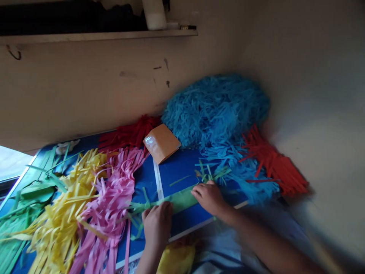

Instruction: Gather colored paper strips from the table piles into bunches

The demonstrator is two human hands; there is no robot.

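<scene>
A strip of green paper (182, 198) lies across a blue cutting mat (182, 171). My left hand (157, 224) rests on the strip's left end, fingers curled down onto it. My right hand (209, 198) presses on its right end, fingers bent over the paper. Loose green strips (211, 173) lie just beyond my right hand.
Piles of cut paper strips surround the mat: green (19, 213), yellow (62, 205), pink (111, 201), red (128, 133), a big blue heap (216, 110) and red (273, 163) at the right. An orange packet (162, 142) lies behind. Walls close in behind and right.
</scene>
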